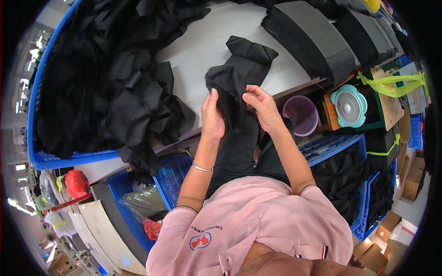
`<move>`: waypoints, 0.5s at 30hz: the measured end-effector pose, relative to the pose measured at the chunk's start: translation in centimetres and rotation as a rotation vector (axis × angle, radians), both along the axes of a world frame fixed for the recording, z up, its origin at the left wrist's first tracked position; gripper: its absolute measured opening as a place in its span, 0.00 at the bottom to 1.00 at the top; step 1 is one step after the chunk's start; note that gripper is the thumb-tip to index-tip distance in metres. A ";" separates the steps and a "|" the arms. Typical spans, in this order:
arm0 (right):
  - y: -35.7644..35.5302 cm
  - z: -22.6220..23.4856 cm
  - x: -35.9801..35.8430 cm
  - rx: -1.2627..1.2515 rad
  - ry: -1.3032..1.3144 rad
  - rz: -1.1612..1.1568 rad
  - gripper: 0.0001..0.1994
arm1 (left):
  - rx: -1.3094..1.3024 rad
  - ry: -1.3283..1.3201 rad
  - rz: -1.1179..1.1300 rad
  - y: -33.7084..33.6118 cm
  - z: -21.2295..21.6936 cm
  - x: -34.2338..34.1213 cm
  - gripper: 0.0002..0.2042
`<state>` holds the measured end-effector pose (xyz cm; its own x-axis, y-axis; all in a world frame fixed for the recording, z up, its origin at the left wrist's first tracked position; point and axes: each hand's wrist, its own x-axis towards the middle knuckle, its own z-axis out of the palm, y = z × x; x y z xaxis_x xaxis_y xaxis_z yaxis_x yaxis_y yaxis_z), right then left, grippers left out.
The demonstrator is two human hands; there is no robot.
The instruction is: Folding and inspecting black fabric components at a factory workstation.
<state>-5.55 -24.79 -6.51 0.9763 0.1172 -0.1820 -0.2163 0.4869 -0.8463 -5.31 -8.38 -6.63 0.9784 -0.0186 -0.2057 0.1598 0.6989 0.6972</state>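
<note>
I see the creased, matte black fabric piece [245, 69] at upper centre, its long axis slanting toward upper right. The right hand [263, 109] pinches its right edge; the left hand [212, 118] flanks it equally near, grip unclear.

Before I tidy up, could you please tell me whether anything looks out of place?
The black cloth heap in the upper-left blue basket looks untidy: pieces spill onto the worktop and droop past its front edge, unlike the neat stacks at right.
</note>
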 end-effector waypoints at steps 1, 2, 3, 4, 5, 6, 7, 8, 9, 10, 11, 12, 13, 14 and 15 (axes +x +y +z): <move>-0.8 -0.3 0.3 0.000 0.000 -0.009 0.13 | -0.129 0.035 -0.058 -0.3 0.6 0.0 0.22; -1.7 -0.6 0.6 0.057 0.061 0.042 0.12 | -0.130 0.037 -0.067 -0.1 0.4 0.3 0.22; -2.4 -0.7 0.7 0.113 0.125 0.103 0.11 | -0.351 0.015 -0.192 0.4 0.1 0.4 0.22; -3.0 -0.8 0.8 0.112 0.128 0.103 0.11 | -0.573 -0.007 -0.315 0.7 -0.2 0.4 0.23; -3.4 -0.8 0.8 0.068 0.105 0.110 0.10 | -0.574 -0.004 -0.313 0.7 -0.5 0.5 0.23; -4.0 -0.7 1.0 0.023 0.079 0.117 0.10 | -0.616 0.035 -0.283 0.5 -0.6 0.8 0.21; -4.5 -1.3 1.4 -0.022 0.069 0.125 0.11 | -0.657 0.073 -0.252 0.3 -0.7 1.2 0.20; -5.2 -1.5 1.4 -0.024 0.070 0.126 0.11 | -0.659 0.073 -0.251 0.2 -1.2 1.6 0.20; -5.4 -1.1 1.6 -0.049 0.059 0.141 0.11 | -0.537 0.111 -0.208 0.3 -1.8 2.2 0.17; -5.6 -0.8 1.8 -0.074 0.049 0.155 0.10 | -0.414 0.147 -0.164 0.4 -2.4 2.6 0.14; -5.8 -0.3 1.9 -0.080 0.068 0.156 0.10 | -0.414 0.145 -0.163 0.7 -3.0 2.8 0.14; -5.8 -0.2 2.0 -0.081 0.067 0.152 0.10 | -0.240 0.001 -0.187 0.7 -3.0 3.0 0.10; -5.7 -0.1 2.2 -0.126 0.041 0.151 0.09 | -0.066 -0.143 -0.208 0.7 -3.1 3.2 0.07; -5.4 0.1 2.3 -0.170 0.016 0.151 0.07 | -0.067 -0.143 -0.212 0.3 -3.3 3.0 0.07; -4.8 0.3 2.3 -0.332 0.003 0.187 0.06 | 0.256 -0.182 -0.173 -0.5 -2.7 2.4 0.05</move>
<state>-3.30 -29.61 -6.24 0.9432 0.2272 -0.2426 -0.2779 0.1386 -0.9506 -2.90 -8.90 -9.36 0.9864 -0.1574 -0.0474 0.1172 0.4712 0.8742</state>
